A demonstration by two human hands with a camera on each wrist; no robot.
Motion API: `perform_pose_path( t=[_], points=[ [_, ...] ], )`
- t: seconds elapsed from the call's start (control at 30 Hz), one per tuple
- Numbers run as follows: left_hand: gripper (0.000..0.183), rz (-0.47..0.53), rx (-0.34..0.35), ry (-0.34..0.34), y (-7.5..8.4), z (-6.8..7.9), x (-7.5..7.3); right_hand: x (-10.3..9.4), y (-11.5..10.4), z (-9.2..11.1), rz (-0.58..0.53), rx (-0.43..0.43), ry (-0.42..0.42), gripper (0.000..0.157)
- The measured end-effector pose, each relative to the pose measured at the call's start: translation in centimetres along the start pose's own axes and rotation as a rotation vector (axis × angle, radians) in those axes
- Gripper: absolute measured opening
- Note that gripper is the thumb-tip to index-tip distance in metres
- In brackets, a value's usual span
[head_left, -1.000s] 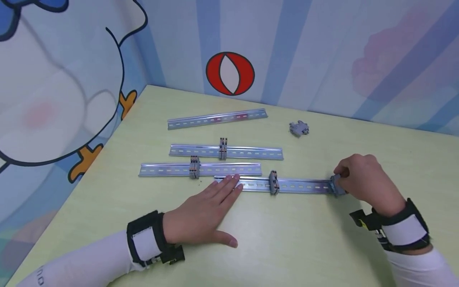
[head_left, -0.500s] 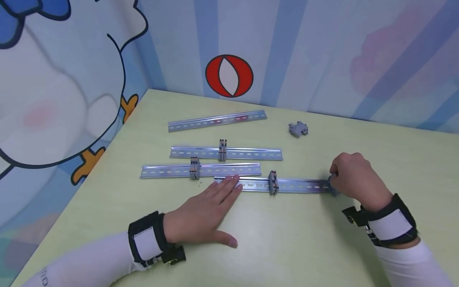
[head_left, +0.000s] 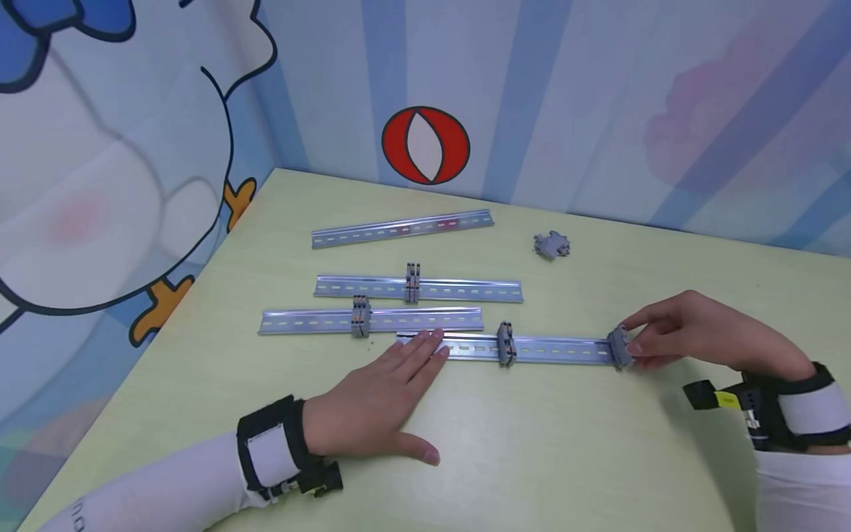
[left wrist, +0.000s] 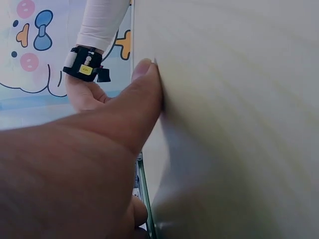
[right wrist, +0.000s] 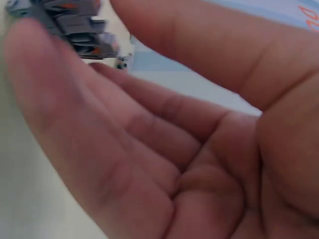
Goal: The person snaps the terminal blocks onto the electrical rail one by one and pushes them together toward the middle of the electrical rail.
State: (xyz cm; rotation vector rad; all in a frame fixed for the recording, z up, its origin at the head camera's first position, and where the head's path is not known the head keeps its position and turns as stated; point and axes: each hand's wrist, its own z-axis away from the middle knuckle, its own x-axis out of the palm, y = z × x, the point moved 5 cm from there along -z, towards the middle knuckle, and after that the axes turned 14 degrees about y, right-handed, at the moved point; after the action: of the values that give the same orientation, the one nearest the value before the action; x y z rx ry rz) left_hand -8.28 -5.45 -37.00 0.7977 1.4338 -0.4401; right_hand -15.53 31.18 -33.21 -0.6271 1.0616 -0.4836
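In the head view my left hand (head_left: 375, 403) lies with straight fingers on the left end of the nearest DIN rail (head_left: 565, 350), thumb spread on the table. My right hand (head_left: 708, 332) pinches a grey terminal block (head_left: 620, 349) at this rail's right end, thumb and forefinger at its right side. The right wrist view shows the block (right wrist: 82, 30) beyond the fingertips; whether it is clipped on cannot be told. Another pair of terminal blocks (head_left: 507, 344) sits upright near the rail's middle.
Behind lie a second rail (head_left: 299, 322) with terminal blocks (head_left: 360, 316), a third rail (head_left: 472, 289) with blocks (head_left: 413, 283), and a bare slanted rail (head_left: 366, 235). A loose grey terminal block (head_left: 552, 244) lies at the back right. A patterned wall (head_left: 565, 96) borders the table.
My right hand has gone from a knuckles-up hold over the block to a flatter one from the right, its wrist moving right. The left hand keeps its place.
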Motion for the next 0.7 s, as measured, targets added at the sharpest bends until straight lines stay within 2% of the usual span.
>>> perform_pose_path(
  t=[0.13, 0.37, 0.53, 0.7],
  points=[
    [0.118, 0.000, 0.002, 0.008, -0.1, 0.1, 0.1, 0.4, 0.3, -0.3, -0.098, -0.015, -0.068, 0.053],
    [0.119, -0.013, 0.001, 0.003, -0.2, 0.0, 0.4, 1.1, 0.8, -0.5, -0.196, -0.022, -0.085, 0.054],
    [0.120, -0.021, -0.002, 0.002, -0.2, 0.0, 0.3, 1.8, 0.2, -0.8, -0.249, -0.044, -0.087, 0.054],
    [0.120, -0.014, -0.012, -0.007, -0.2, 0.0, 0.3, 2.3, -0.3, -1.0, -0.267, -0.023, -0.075, 0.056]
  ],
)
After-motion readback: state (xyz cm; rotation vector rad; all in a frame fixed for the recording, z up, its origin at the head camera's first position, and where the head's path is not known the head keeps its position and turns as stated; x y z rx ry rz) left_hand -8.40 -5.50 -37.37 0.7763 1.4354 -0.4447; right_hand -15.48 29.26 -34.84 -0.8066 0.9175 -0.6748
